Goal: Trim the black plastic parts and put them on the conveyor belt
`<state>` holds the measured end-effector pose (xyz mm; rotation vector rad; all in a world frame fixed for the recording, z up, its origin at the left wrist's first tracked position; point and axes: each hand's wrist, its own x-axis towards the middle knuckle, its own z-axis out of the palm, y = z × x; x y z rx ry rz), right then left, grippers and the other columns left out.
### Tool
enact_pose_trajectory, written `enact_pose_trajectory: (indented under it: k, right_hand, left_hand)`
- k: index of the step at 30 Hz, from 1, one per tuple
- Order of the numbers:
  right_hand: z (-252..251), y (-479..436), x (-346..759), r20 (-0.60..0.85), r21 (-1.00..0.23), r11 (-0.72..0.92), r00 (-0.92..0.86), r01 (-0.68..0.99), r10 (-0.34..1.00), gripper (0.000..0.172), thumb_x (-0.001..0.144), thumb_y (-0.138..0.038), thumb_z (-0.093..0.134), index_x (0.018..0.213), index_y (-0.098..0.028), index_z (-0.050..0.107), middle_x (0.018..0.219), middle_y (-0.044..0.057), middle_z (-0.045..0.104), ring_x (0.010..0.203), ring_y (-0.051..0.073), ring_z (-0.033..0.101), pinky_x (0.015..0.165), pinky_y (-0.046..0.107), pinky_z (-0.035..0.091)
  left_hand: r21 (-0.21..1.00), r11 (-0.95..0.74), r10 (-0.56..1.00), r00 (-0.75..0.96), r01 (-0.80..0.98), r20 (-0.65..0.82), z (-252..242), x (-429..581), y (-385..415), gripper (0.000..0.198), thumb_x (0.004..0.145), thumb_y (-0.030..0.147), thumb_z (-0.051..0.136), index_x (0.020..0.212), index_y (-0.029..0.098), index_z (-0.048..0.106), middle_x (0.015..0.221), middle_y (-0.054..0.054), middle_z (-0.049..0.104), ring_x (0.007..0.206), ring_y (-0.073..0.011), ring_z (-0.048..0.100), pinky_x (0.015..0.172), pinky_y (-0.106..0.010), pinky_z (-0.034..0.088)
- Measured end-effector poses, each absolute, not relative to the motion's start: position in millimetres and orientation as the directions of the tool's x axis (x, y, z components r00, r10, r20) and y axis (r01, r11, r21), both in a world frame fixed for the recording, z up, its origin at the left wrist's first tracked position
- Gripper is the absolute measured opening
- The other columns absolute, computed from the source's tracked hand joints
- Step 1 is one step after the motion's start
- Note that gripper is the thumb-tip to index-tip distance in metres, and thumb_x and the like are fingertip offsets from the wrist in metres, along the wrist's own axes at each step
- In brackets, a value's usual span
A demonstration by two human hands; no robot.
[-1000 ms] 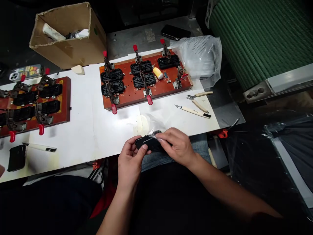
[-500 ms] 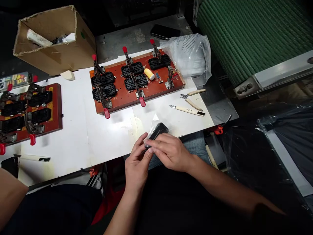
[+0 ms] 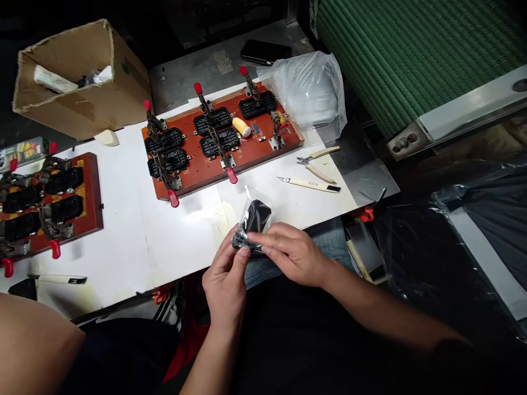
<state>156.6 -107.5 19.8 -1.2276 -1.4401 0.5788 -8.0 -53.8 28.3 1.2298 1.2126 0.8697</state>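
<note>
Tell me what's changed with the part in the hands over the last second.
The black part, in its clear wrap, was turned from lying flat across both hands to standing on end, tilted away. The left hand and right hand kept hold. A co-worker's arm came into view at lower left. The clamp board, knife and cutters stayed put.

1 view: head-worn camera, looking forward and down from close above the left grip point(image 3: 225, 277) and right grip point(image 3: 294, 253) at frame centre; the table point(image 3: 123, 219) spreads beyond and left of both.
</note>
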Motion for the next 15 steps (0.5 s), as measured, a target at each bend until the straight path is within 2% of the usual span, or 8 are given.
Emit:
enact_pose_trajectory:
  k: [2, 5, 7, 9, 10, 12, 14, 15]
  right_hand:
    - [25.0, -107.2, 158.4, 0.415, -0.874, 0.352, 0.141, 0.335, 0.899, 0.039, 0.106, -0.014, 0.053, 0.142, -0.02, 0.067, 0.096, 0.007, 0.066, 0.088, 0.017, 0.06, 0.082, 0.033, 0.055]
    - [33.5, -110.6, 159.4, 0.389, -0.905, 0.366, 0.073, 0.219, 0.918, 0.037, 0.104, -0.016, 0.058, 0.14, -0.019, 0.068, 0.099, 0.007, 0.071, 0.087, 0.016, 0.063, 0.083, 0.031, 0.055]
    - [35.3, -115.3, 161.4, 0.242, -0.97, 0.239, 0.138, 0.033, 0.961, 0.034, 0.102, -0.024, 0.068, 0.136, -0.017, 0.068, 0.095, 0.005, 0.074, 0.081, 0.014, 0.065, 0.078, 0.028, 0.055]
    - [30.8, -119.6, 163.9, 0.001, -0.981, 0.03, 0.154, -0.19, 0.988, 0.03, 0.1, -0.039, 0.073, 0.119, -0.015, 0.071, 0.088, 0.004, 0.076, 0.072, 0.011, 0.065, 0.07, 0.024, 0.054]
    - [26.2, -120.9, 164.3, -0.12, -0.955, -0.086, 0.103, -0.285, 0.987, 0.035, 0.101, -0.049, 0.07, 0.11, -0.015, 0.071, 0.086, 0.006, 0.077, 0.069, 0.011, 0.066, 0.064, 0.022, 0.052]
    - [14.6, -121.5, 161.4, -0.284, -0.859, -0.289, -0.075, -0.422, 0.956, 0.06, 0.102, -0.071, 0.054, 0.097, -0.013, 0.071, 0.083, 0.009, 0.077, 0.064, 0.012, 0.067, 0.053, 0.02, 0.048]
    - [5.3, -119.6, 154.2, -0.325, -0.722, -0.376, -0.194, -0.581, 0.925, 0.075, 0.097, -0.084, 0.047, 0.093, -0.013, 0.07, 0.081, 0.01, 0.074, 0.062, 0.014, 0.066, 0.045, 0.019, 0.042]
    - [3.4, -118.1, 150.2, -0.324, -0.648, -0.356, -0.18, -0.674, 0.929, 0.075, 0.094, -0.085, 0.052, 0.091, -0.013, 0.069, 0.079, 0.009, 0.072, 0.062, 0.014, 0.065, 0.042, 0.018, 0.04]
  left_hand:
    - [0.956, 0.034, 0.949, 0.292, 0.292, -0.123, 30.4, -11.0, -53.8, 0.026, 0.095, 0.04, 0.08, 0.12, 0.031, 0.081, 0.14, -0.003, 0.07, 0.136, -0.0268, 0.062, 0.117, -0.036, 0.051]
    - [0.931, -0.05, 0.935, 0.344, 0.362, -0.084, 37.7, -11.6, -51.3, 0.029, 0.1, 0.043, 0.073, 0.127, 0.033, 0.077, 0.139, -0.002, 0.07, 0.135, -0.0242, 0.063, 0.117, -0.032, 0.05]
    - [0.939, -0.003, 0.953, 0.286, 0.344, -0.102, 44.4, -10.7, -47.1, 0.035, 0.097, 0.041, 0.078, 0.131, 0.033, 0.076, 0.137, -0.002, 0.071, 0.134, -0.0233, 0.063, 0.116, -0.029, 0.049]
    - [0.965, 0.089, 0.962, 0.23, 0.248, -0.148, 51.2, -10.6, -42.1, 0.045, 0.091, 0.039, 0.086, 0.134, 0.032, 0.074, 0.138, -0.004, 0.07, 0.129, -0.0239, 0.065, 0.107, -0.026, 0.054]
    - [0.975, 0.132, 0.958, 0.229, 0.178, -0.171, 54.3, -11.2, -40.0, 0.05, 0.088, 0.038, 0.089, 0.135, 0.033, 0.073, 0.14, -0.005, 0.068, 0.125, -0.0244, 0.067, 0.099, -0.025, 0.058]
    - [0.981, 0.176, 0.939, 0.286, 0.076, -0.19, 59.2, -13.3, -37.5, 0.056, 0.085, 0.035, 0.091, 0.138, 0.033, 0.071, 0.144, -0.006, 0.066, 0.121, -0.0253, 0.068, 0.088, -0.024, 0.061]
    - [0.983, 0.162, 0.912, 0.367, 0.09, -0.184, 61.5, -16.2, -37.8, 0.059, 0.084, 0.032, 0.091, 0.139, 0.032, 0.07, 0.142, -0.007, 0.067, 0.12, -0.0261, 0.069, 0.093, -0.027, 0.061]
    - [0.981, 0.145, 0.9, 0.396, 0.126, -0.184, 61.3, -17.5, -38.7, 0.061, 0.084, 0.031, 0.092, 0.141, 0.031, 0.069, 0.139, -0.008, 0.068, 0.119, -0.0263, 0.069, 0.097, -0.029, 0.06]
